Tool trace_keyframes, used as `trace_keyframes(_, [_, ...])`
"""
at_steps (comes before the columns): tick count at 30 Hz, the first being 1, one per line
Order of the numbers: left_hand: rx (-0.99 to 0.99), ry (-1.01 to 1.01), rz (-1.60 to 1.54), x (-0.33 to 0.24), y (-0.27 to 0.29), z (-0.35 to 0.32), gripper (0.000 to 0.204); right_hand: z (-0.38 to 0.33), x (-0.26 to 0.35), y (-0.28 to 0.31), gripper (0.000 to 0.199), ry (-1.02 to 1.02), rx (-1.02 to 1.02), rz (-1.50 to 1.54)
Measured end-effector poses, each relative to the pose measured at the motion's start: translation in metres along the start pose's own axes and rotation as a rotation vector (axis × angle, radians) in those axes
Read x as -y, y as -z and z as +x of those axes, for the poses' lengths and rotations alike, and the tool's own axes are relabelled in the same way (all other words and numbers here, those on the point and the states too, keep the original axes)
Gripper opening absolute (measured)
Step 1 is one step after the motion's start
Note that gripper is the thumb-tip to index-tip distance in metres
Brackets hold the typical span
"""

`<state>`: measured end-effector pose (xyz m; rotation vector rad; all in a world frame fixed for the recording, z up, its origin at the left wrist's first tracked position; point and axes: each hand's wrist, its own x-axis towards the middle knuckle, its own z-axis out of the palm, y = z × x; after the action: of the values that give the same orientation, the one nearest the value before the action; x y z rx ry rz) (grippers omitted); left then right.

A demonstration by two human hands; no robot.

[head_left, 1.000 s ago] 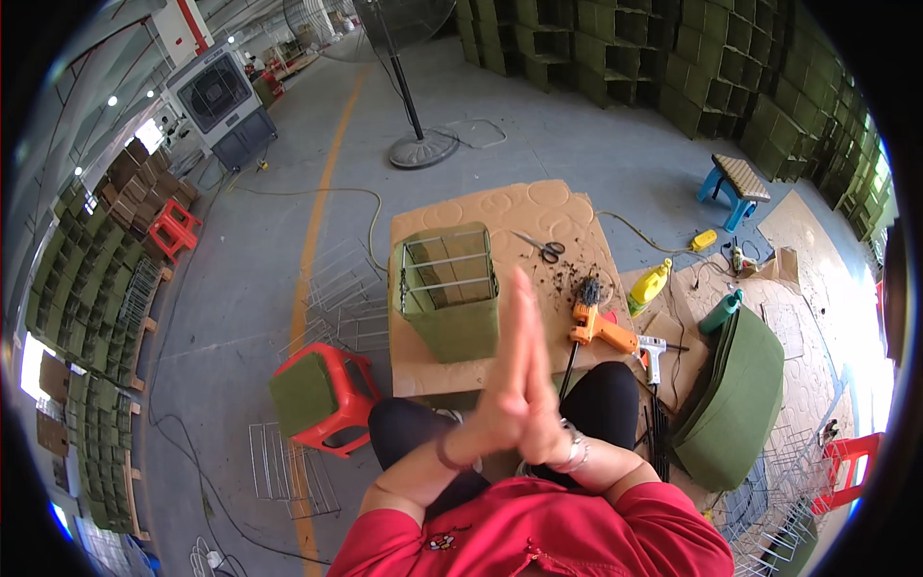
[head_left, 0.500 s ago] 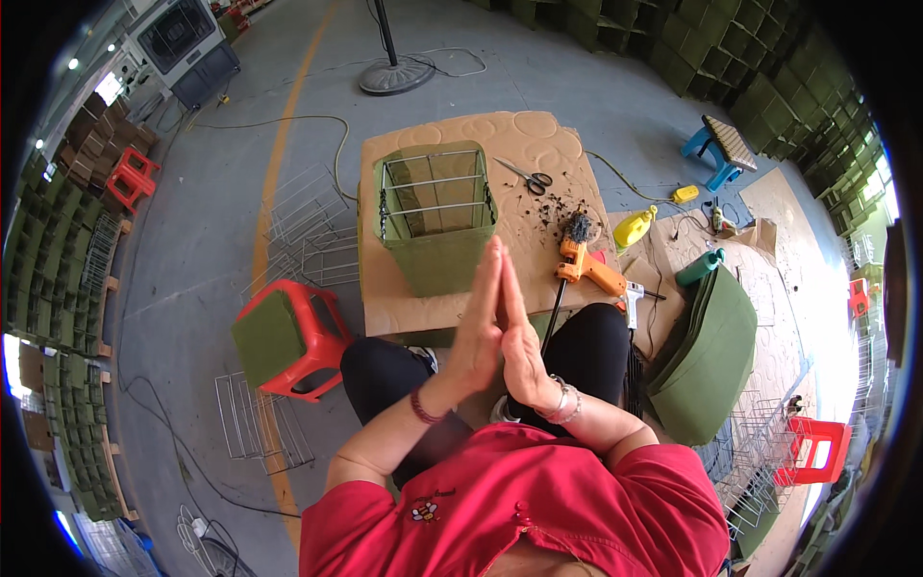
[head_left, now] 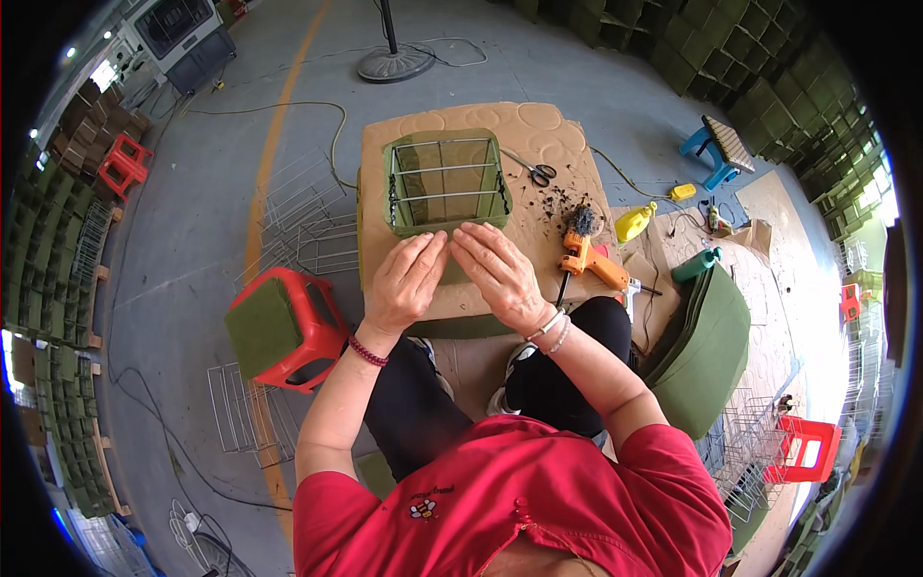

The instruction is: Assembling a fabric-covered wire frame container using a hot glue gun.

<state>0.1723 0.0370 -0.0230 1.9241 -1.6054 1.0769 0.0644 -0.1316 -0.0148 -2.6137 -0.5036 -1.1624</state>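
A square box of green fabric over a metal wire frame (head_left: 418,157) stands on the cardboard-covered table in front of me, its top open toward me. My left hand (head_left: 408,284) is at its near side, fingers stretched out and pointing up toward the near rim. My right hand (head_left: 500,276) is beside it in the same pose, fingertips close to that rim. Both hands are open and hold nothing. Whether the fingertips touch the fabric I cannot tell. The hands and forearms hide most of the box's near wall.
Scissors (head_left: 540,174), black scraps and an orange glue gun (head_left: 601,268) lie at the table's right. A yellow bottle (head_left: 635,223), a teal bottle (head_left: 696,264) and stacked green sheets (head_left: 707,356) are farther right. Left stands a red stool (head_left: 312,322) near wire frames (head_left: 252,413).
My hands were pressed palm to palm in front of the box. They have parted and lowered to its near rim, and the box now looks tipped toward upright, slightly right.
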Motion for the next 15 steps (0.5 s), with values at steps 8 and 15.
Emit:
trace_keyframes(8, [-0.065, -0.05, 0.025, 0.014, -0.012, 0.0, 0.028, 0.009, -0.004, -0.006, 0.048, -0.022, -0.041, -0.063])
trace_keyframes(15, [-0.042, -0.017, -0.067, 0.019, -0.012, 0.007, 0.031, 0.019, -0.007, -0.008, 0.045, -0.069, -0.044, -0.047])
